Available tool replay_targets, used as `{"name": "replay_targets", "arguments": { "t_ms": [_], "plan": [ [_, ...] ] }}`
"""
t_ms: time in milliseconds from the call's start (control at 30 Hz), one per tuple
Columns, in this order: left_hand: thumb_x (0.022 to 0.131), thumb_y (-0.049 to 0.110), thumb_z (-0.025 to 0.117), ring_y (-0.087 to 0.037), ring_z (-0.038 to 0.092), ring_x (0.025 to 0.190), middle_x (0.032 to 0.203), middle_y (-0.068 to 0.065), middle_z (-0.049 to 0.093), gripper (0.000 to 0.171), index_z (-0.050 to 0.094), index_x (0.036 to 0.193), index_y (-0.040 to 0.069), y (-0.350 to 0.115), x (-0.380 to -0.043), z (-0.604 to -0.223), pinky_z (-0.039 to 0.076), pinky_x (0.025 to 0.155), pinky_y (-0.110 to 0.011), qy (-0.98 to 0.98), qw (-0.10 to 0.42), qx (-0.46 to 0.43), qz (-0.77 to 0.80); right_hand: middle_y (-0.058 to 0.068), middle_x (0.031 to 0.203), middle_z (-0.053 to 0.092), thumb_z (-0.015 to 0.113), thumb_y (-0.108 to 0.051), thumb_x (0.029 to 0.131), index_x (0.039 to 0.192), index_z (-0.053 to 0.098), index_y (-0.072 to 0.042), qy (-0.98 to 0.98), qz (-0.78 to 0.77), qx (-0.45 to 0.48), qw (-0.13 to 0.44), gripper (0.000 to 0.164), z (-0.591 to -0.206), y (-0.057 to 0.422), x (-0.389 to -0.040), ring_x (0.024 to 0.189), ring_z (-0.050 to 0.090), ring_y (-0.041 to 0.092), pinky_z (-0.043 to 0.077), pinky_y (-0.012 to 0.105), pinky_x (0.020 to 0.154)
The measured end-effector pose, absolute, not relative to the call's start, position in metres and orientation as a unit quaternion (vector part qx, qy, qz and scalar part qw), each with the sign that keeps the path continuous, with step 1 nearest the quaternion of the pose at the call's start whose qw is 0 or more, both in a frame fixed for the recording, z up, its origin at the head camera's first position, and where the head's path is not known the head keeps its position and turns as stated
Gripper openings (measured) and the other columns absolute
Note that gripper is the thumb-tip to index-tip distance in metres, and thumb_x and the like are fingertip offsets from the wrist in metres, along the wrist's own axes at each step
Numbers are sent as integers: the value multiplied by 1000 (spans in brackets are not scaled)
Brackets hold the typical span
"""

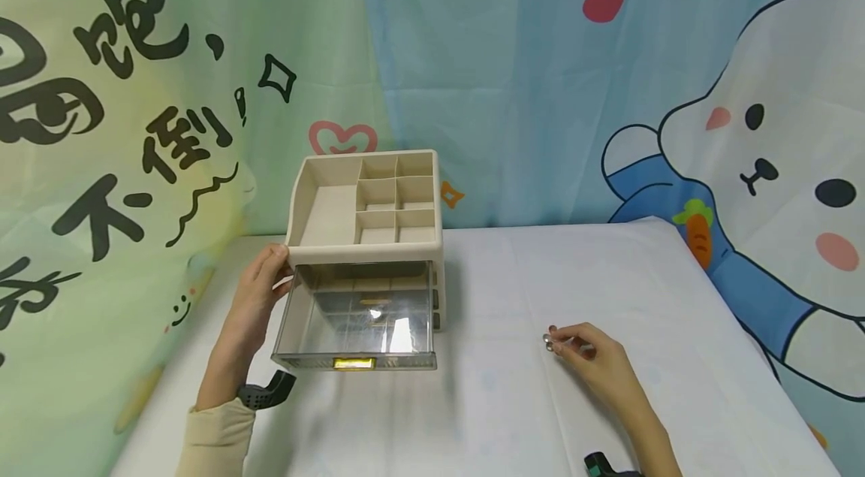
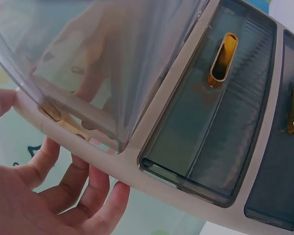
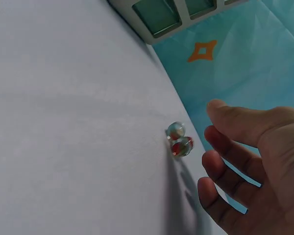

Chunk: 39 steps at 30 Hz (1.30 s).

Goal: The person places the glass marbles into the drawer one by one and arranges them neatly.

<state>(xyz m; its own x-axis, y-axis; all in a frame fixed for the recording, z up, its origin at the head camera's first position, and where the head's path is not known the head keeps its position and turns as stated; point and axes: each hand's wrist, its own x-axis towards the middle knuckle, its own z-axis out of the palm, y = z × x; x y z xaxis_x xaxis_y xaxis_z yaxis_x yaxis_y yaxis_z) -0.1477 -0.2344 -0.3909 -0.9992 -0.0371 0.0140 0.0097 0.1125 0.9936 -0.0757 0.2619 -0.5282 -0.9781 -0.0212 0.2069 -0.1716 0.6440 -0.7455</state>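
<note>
1. The left hand (image 1: 260, 283) is at the nine o'clock side of the cream organizer (image 1: 365, 255); its fingers are spread and gently bent, their tips touching that side rather than wrapped round it.
2. The organizer stands on the white desk (image 1: 500, 402), a little toward nine o'clock from the middle of the head view. Its top, at twelve o'clock, has one long compartment and six small ones.
3. At its six o'clock, a clear drawer (image 1: 361, 323) is pulled out, with a gold handle (image 1: 354, 363) on the front edge. The left wrist view shows two dark drawers (image 2: 206, 112) below it, both pushed in.
4. The right hand (image 1: 595, 357) is at the organizer's four o'clock, well apart from it. Its fingers are loosely bent, with a narrow gap between thumb and fingertips.
5. Two small glassy beads (image 3: 180, 139) with red inside are just beyond those fingertips, toward nine o'clock in the right wrist view. I cannot tell whether they touch the desk.
6. A printed cloth (image 1: 459, 71) hangs behind, its cartoon rabbit (image 1: 777, 146) toward two o'clock.
</note>
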Motion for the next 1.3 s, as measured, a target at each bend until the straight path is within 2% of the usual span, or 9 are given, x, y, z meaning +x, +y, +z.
{"name": "replay_targets", "arguments": {
  "t_ms": [400, 567, 667, 767, 1067, 1300],
  "plan": [
    [111, 41, 46, -4, 56, 98, 98, 12, 58, 22, 61, 100, 28, -235, -149, -385, 51, 88, -21, -762, 8, 18, -648, -5, 96, 71, 82, -7, 87, 109, 74, -10, -915, 386, 52, 101, 23, -538, 261, -74, 80, 55, -1, 50, 19, 70],
    [111, 45, 45, -4, 59, 103, 103, 17, 63, 25, 61, 115, 25, -237, -150, -383, 52, 89, -19, -776, 1, 15, -630, -4, 94, 68, 82, -6, 87, 109, 74, -9, -919, 380, 49, 92, 24, -539, 259, -75, 78, 53, 0, 49, 19, 69],
    [111, 46, 43, -5, 59, 106, 106, 19, 63, 35, 58, 127, 18, -238, -150, -382, 51, 89, -18, -782, -4, 14, -623, -2, 95, 68, 83, -6, 86, 108, 74, -9, -923, 372, 48, 87, 24, -540, 258, -76, 77, 52, 0, 48, 19, 67],
    [111, 46, 42, -5, 59, 106, 108, 18, 63, 41, 55, 132, 13, -237, -149, -381, 51, 90, -18, -783, -6, 13, -622, 0, 97, 69, 82, -5, 86, 108, 75, -9, -926, 364, 45, 85, 24, -540, 258, -76, 77, 52, 0, 49, 19, 68],
    [111, 46, 44, -7, 55, 103, 103, 16, 60, 28, 60, 117, 25, -232, -149, -383, 48, 89, -21, -776, 3, 29, -630, 1, 97, 69, 81, -2, 86, 106, 75, -8, -930, 353, 44, 94, 22, -541, 258, -76, 76, 50, -1, 48, 19, 66],
    [111, 47, 44, -8, 54, 106, 104, 16, 60, 27, 60, 115, 26, -232, -150, -384, 47, 91, -21, -774, 5, 33, -632, 0, 96, 68, 81, -2, 86, 107, 75, -9, -932, 349, 40, 90, 22, -540, 257, -78, 76, 51, 0, 48, 19, 67]
  ]
}}
